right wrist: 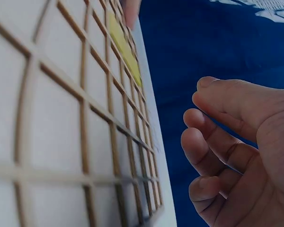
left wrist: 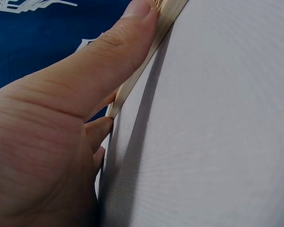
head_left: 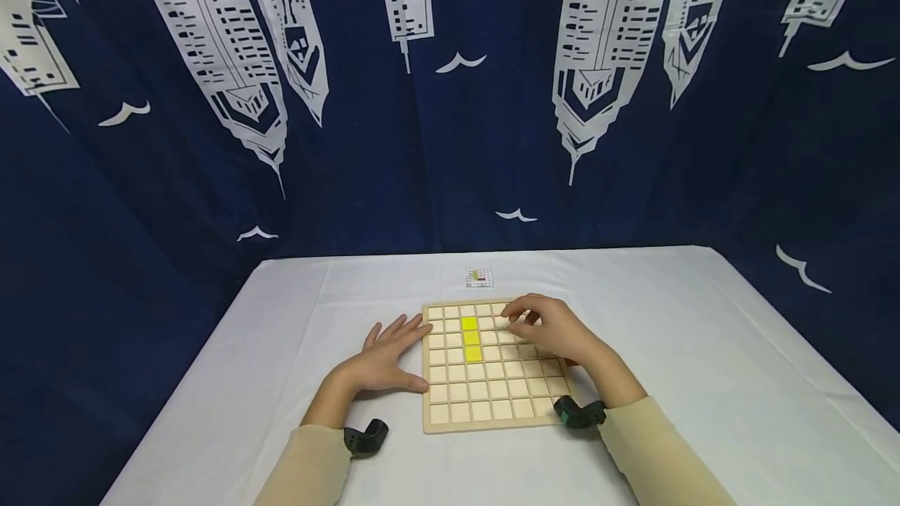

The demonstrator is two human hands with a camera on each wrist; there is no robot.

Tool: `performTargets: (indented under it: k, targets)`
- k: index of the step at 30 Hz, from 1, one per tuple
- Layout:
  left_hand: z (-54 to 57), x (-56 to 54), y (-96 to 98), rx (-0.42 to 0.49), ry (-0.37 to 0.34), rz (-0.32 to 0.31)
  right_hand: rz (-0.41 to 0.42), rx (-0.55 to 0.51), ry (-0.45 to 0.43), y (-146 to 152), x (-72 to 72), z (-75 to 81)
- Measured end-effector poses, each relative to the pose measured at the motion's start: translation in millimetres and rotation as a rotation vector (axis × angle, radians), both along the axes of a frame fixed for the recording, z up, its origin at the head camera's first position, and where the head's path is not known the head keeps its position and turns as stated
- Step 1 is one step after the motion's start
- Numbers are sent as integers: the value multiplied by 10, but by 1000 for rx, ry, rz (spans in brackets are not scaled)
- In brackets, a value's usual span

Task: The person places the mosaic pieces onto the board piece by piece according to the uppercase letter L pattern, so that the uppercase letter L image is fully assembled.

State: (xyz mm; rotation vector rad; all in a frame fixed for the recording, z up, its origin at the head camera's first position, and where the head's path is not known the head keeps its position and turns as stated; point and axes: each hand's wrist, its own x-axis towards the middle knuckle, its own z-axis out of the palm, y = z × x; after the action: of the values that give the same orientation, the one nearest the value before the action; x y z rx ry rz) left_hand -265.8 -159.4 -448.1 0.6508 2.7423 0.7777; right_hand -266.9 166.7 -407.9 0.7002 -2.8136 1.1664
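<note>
Navy skyline cloth (head_left: 422,162) behind white table (head_left: 731,342)

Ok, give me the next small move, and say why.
Probably lower the right hand to the nearby pale squares: it hovers above the board with nothing visibly held, while the left hand rests against the board's left edge, perhaps steadying it.

The grid board (head_left: 498,390) looks like pale matt wood, its yellow squares (head_left: 471,338) smooth. Matt woven cloth (head_left: 366,287) covers the table; the far curtain (head_left: 450,155) is printed fabric, the small far card (head_left: 480,278) seemingly paper.
</note>
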Motion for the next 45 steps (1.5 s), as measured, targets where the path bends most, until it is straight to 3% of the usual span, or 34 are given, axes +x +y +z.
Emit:
performTargets:
  k: [16, 25, 45]
  targets:
    - [16, -4, 9, 2, 0, -4, -171, 52, -52, 457, -107, 21]
    - [14, 14, 20, 2, -1, 9, -194, 47, -136, 604, -143, -47]
    - [9, 20, 14, -11, 7, 9, -215, 122, -189, 729, -149, -188]
